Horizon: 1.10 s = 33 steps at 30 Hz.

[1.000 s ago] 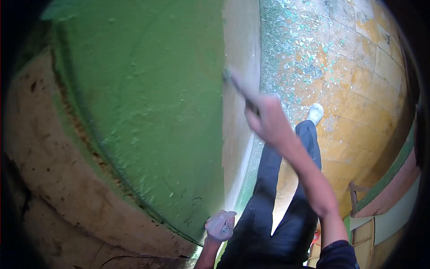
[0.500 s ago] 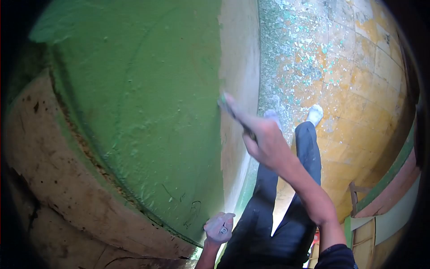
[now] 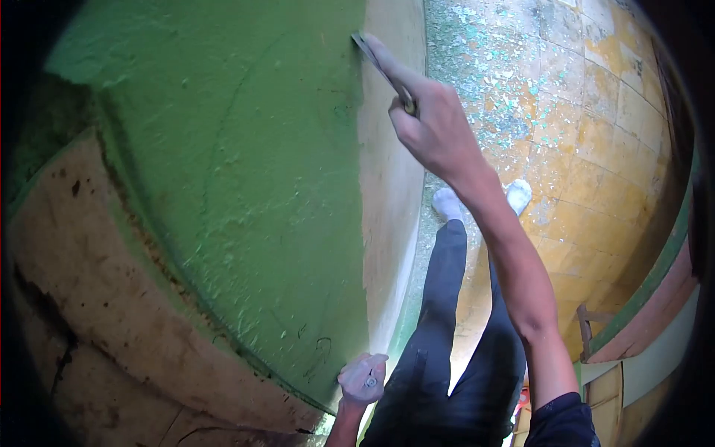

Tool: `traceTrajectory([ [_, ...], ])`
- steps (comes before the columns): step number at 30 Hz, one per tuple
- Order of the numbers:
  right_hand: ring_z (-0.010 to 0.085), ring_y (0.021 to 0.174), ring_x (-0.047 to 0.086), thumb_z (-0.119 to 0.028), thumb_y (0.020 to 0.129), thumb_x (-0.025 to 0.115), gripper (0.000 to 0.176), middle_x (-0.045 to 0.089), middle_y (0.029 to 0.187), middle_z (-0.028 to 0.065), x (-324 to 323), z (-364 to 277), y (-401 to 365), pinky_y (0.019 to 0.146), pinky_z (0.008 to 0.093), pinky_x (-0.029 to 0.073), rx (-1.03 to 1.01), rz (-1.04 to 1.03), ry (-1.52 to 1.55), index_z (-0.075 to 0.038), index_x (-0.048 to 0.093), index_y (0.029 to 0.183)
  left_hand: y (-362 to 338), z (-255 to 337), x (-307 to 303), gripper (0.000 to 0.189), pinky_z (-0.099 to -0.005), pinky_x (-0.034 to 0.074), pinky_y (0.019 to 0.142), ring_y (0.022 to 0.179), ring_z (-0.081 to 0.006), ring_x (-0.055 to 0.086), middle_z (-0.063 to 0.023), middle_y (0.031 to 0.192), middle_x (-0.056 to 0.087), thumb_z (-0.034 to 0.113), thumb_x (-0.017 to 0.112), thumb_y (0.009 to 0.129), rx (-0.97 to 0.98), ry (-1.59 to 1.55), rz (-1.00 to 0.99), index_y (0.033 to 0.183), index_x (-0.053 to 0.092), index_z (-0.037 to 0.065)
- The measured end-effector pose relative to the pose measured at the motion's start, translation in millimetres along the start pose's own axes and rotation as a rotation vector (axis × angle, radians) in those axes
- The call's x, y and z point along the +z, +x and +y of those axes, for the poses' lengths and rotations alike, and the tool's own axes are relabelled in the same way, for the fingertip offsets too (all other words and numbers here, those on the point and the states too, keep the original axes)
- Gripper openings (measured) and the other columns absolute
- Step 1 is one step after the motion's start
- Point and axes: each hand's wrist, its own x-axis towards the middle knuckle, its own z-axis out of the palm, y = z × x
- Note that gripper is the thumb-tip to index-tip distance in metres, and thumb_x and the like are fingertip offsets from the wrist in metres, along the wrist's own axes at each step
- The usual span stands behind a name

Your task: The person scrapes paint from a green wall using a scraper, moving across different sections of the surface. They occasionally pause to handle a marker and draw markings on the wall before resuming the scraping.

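My right hand (image 3: 439, 127) grips a paint scraper (image 3: 382, 68), its forefinger stretched along the tool. The blade meets the green painted wall (image 3: 261, 164) near the edge where the green stops. To the right of that edge runs a pale, scraped strip (image 3: 383, 171) of wall. My left hand (image 3: 362, 378), dusty and with a ring on one finger, is closed against the lower end of the wall. Its curled fingers hide whatever may be inside.
Paint flakes (image 3: 506, 82) litter the tiled floor (image 3: 596, 156) beside the wall. My feet (image 3: 519, 195) stand on the tiles, close to the wall's base. A brown, cracked surface (image 3: 112, 283) borders the green at lower left. Wooden furniture (image 3: 607, 395) is at lower right.
My right hand has moved up the picture with the scraper, along the edge of the green paint. My left hand has stayed in place.
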Motion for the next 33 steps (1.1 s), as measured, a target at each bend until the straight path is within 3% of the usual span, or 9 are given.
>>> traceTrajectory([
  [6, 0.0307, 0.069, 0.059, 0.008, 0.075, 0.046, 0.079, 0.062, 0.094, 0.0269, 3, 3, -22, 0.074, 0.0390, 0.052, -0.132, -0.042, -0.013, -0.016, 0.048, 0.150, 0, 0, -3, 0.016, -0.0301, 0.049, 0.052, 0.053, -0.0207, 0.063, -0.0117, 0.071, 0.070, 0.009, 0.062, 0.094, 0.019, -0.001, 0.014, 0.085, 0.074, 0.001],
  [8, 0.0406, 0.097, 0.070, 0.012, 0.072, 0.043, 0.079, 0.066, 0.123, 0.0228, -27, -19, 38, 0.095, 0.0409, 0.054, 0.079, -0.134, -0.085, -0.009, 0.049, 0.148, 0, 0, 1, 0.015, -0.0307, 0.050, 0.053, 0.053, -0.0206, 0.064, -0.0116, 0.072, 0.071, 0.008, 0.063, 0.093, 0.018, -0.001, 0.014, 0.085, 0.074, 0.001],
  [13, 0.0438, 0.096, 0.068, 0.009, 0.073, 0.043, 0.079, 0.063, 0.126, 0.0253, 0, -19, -58, 0.091, 0.0459, 0.052, -0.001, -0.187, 0.162, -0.011, 0.046, 0.150, 5, 8, -2, 0.012, -0.0312, 0.049, 0.052, 0.054, -0.0205, 0.064, -0.0110, 0.072, 0.070, 0.005, 0.063, 0.092, 0.018, -0.031, 0.042, 0.085, 0.073, 0.002],
  [17, 0.0327, 0.065, 0.064, 0.002, 0.075, 0.046, 0.082, 0.062, 0.082, 0.0274, -16, 15, 43, 0.072, 0.0454, 0.051, -0.110, 0.046, -0.097, -0.028, 0.046, 0.151, 6, 7, 5, 0.010, -0.0318, 0.049, 0.053, 0.054, -0.0228, 0.064, -0.0115, 0.072, 0.069, 0.003, 0.064, 0.092, 0.057, -0.005, 0.037, 0.086, 0.071, 0.001],
  [22, 0.0435, 0.087, 0.066, -0.005, 0.079, 0.049, 0.076, 0.064, 0.098, 0.0317, -40, 94, 106, 0.083, 0.0515, 0.051, -0.121, 0.104, -0.213, -0.024, 0.044, 0.152, 1, 4, 4, 0.005, -0.0358, 0.049, 0.054, 0.055, -0.0273, 0.062, -0.0137, 0.070, 0.064, 0.003, 0.065, 0.092, -0.078, -0.010, -0.004, 0.089, 0.069, 0.002],
  [26, 0.0477, 0.094, 0.064, -0.006, 0.079, 0.054, 0.076, 0.065, 0.105, 0.0317, -98, 167, -71, 0.086, 0.0525, 0.051, 0.227, -0.093, -0.517, -0.021, 0.042, 0.153, -2, 3, 7, 0.009, -0.0367, 0.045, 0.052, 0.051, -0.0275, 0.057, -0.0156, 0.063, 0.056, 0.009, 0.063, 0.096, -0.105, -0.093, -0.010, 0.089, 0.066, 0.003],
  [29, 0.0462, 0.101, 0.065, -0.008, 0.081, 0.055, 0.075, 0.067, 0.111, 0.0280, -173, 146, -279, 0.086, 0.0532, 0.052, 0.615, 0.058, -0.535, -0.016, 0.040, 0.154, -6, 1, 6, 0.013, -0.0382, 0.045, 0.053, 0.051, -0.0283, 0.057, -0.0183, 0.062, 0.052, 0.011, 0.062, 0.097, -0.089, -0.131, 0.001, 0.089, 0.065, 0.002],
  [30, 0.0456, 0.104, 0.065, -0.007, 0.082, 0.054, 0.075, 0.066, 0.112, 0.0296, -198, 118, -349, 0.087, 0.0536, 0.052, 0.929, 0.026, -0.525, -0.015, 0.038, 0.155, -6, 0, 7, 0.013, -0.0386, 0.045, 0.053, 0.051, -0.0284, 0.057, -0.0187, 0.063, 0.052, 0.011, 0.062, 0.097, -0.062, -0.147, 0.009, 0.089, 0.064, 0.002],
  [33, 0.0394, 0.112, 0.065, -0.005, 0.079, 0.060, 0.069, 0.067, 0.120, 0.0235, -271, 36, -559, 0.095, 0.0488, 0.052, 1.099, -0.299, -0.700, -0.015, 0.050, 0.146, -5, 0, 5, 0.021, -0.0425, 0.043, 0.055, 0.056, -0.0393, 0.054, -0.0216, 0.065, 0.051, 0.015, 0.061, 0.098, -0.031, -0.174, -0.001, 0.084, 0.059, -0.001],
])
